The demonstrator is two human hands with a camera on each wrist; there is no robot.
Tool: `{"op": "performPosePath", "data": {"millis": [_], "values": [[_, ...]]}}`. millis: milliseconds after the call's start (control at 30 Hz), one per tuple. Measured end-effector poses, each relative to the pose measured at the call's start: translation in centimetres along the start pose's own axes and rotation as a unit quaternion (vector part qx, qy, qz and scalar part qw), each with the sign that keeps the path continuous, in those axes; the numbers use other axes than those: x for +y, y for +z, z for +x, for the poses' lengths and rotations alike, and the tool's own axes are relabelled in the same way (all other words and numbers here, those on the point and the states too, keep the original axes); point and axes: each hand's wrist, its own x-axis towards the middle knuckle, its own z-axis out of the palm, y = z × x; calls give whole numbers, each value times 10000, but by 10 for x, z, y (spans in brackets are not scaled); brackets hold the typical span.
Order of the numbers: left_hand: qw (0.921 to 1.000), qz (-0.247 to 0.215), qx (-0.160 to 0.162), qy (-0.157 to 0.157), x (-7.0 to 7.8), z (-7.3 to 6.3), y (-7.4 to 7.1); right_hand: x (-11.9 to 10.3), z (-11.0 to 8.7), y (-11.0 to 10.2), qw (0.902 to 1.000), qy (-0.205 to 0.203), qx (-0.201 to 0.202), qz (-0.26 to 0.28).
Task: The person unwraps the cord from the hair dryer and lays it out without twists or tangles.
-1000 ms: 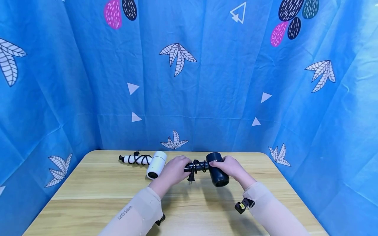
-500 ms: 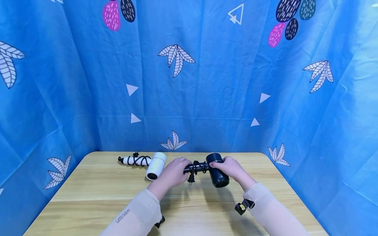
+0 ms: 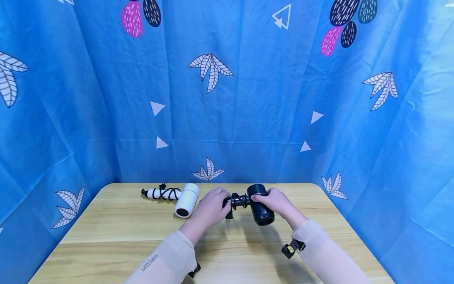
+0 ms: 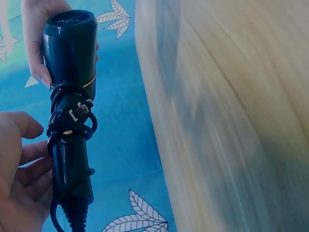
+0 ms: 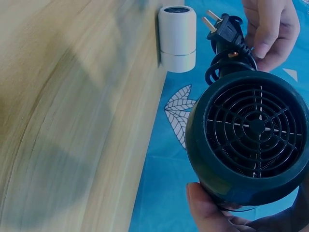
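A black hair dryer (image 3: 263, 215), its cord wound round the handle, is held above the table with the barrel to the right. My right hand (image 3: 280, 203) grips the barrel, thumb across its near side. At the handle end is my left hand (image 3: 213, 207), covering part of the handle in the head view. The left wrist view shows the left fingers (image 4: 36, 169) curled against the handle and the thumb standing off it. In the right wrist view the round rear grille (image 5: 256, 128) faces the camera, and the two-pin plug (image 5: 227, 30) sticks out beside the handle.
A white hair dryer (image 3: 186, 201) lies at the back left of the wooden table (image 3: 117, 236), its black cord (image 3: 170, 193) wrapped round the handle. Blue patterned curtains (image 3: 227, 118) stand at the back and both sides.
My left hand has shifted slightly right along the handle, covering more of it and part of the plug. The right hand and the black hair dryer stay almost still.
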Motion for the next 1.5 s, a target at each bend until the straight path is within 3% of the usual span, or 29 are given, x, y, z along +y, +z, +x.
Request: {"op": "performPosePath", "data": {"millis": [367,667,967,1267,1500], "values": [[9972,450,603,54,10,-6,3,-1,0,-1,10000,-27,88,1],[9878,851,1296,156,18,-13,12,-2,0,-1,9999,-3,120,74],[9835,921,1550,-114,24,-16,17,-6,2,0,9997,-10,181,162],[9740,1269,1863,-225,26,-18,21,-7,5,0,9995,-44,205,224],[9744,1168,1897,-289,25,-19,24,-9,2,1,9994,-38,258,225]]}}
